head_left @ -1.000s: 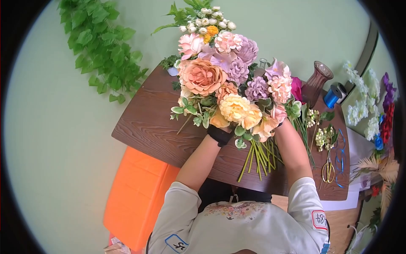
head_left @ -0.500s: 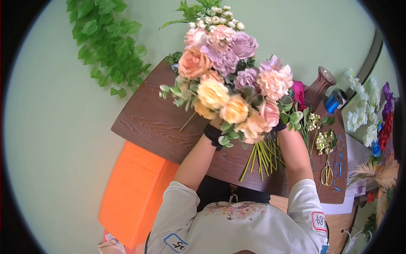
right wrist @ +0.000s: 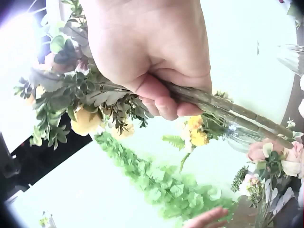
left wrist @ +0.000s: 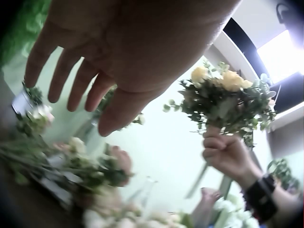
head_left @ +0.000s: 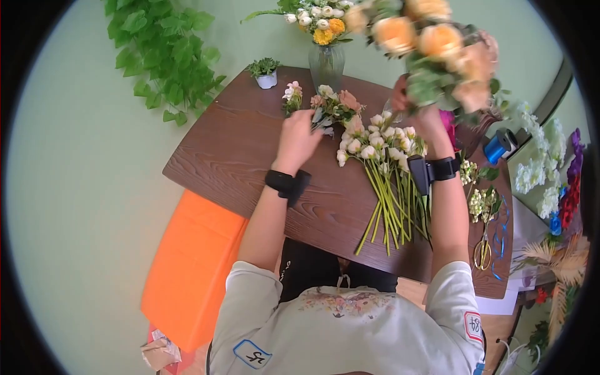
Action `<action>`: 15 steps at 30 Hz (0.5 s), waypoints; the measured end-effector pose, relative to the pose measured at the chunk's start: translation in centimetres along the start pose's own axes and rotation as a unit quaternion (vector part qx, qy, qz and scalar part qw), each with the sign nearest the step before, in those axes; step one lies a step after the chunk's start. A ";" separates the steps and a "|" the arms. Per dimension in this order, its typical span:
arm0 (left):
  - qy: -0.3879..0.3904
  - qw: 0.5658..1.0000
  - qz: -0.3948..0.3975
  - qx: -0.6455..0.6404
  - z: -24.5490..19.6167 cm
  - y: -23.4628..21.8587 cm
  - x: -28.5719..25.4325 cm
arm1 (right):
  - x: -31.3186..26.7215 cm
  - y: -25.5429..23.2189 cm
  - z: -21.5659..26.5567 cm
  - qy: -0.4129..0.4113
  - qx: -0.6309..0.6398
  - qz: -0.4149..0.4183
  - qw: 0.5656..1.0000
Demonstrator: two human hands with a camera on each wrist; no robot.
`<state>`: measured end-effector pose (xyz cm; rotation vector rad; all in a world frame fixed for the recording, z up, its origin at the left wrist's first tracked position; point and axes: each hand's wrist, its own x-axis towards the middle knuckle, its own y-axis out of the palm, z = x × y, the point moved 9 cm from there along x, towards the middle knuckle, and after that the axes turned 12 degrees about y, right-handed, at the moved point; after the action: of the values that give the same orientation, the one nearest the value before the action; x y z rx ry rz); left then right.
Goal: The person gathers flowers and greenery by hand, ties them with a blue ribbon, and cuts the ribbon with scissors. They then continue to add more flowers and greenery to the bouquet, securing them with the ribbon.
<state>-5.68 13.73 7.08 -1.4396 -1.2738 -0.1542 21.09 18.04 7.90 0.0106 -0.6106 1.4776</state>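
My right hand (head_left: 431,125) grips the stems (right wrist: 228,107) of a large bouquet (head_left: 437,47) of peach and yellow roses, raised above the table's back right side and blurred. In the right wrist view the fingers curl round the stems, whose ends stick out past the hand. My left hand (head_left: 297,140) is over the table beside a small bunch of pink and white flowers (head_left: 337,106); the left wrist view shows its fingers (left wrist: 61,78) extended and apart, holding nothing. Nearby lies a bundle of white rosebuds (head_left: 375,147), its long green stems pointing towards me.
A glass vase (head_left: 326,65) with white and yellow flowers stands at the table's back, near a small potted plant (head_left: 266,78). At the right are a blue ribbon spool (head_left: 497,147), scissors (head_left: 482,253) and berry sprigs (head_left: 480,203). An orange seat (head_left: 194,269) adjoins the table's left front.
The bouquet has moved up and to the right in my right hand. My left hand has let go of it and drawn away to the left. The rosebuds and small flowers beneath are uncovered.
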 end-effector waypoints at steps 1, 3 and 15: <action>-0.076 0.993 0.048 0.071 2.8 0.2 -1.3 | -1.1 0.7 4.2 0.032 0.196 0.077 0.977; -0.124 0.983 0.081 0.112 5.4 0.3 -2.9 | -3.5 0.9 8.0 0.063 0.384 0.146 0.910; -0.089 0.989 0.095 0.065 2.7 2.4 -1.6 | -6.3 -2.9 -1.7 0.176 0.357 -0.122 0.909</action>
<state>-5.94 15.46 3.53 -1.4772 -1.2569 0.1876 24.62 12.47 5.05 0.3689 0.2413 1.3403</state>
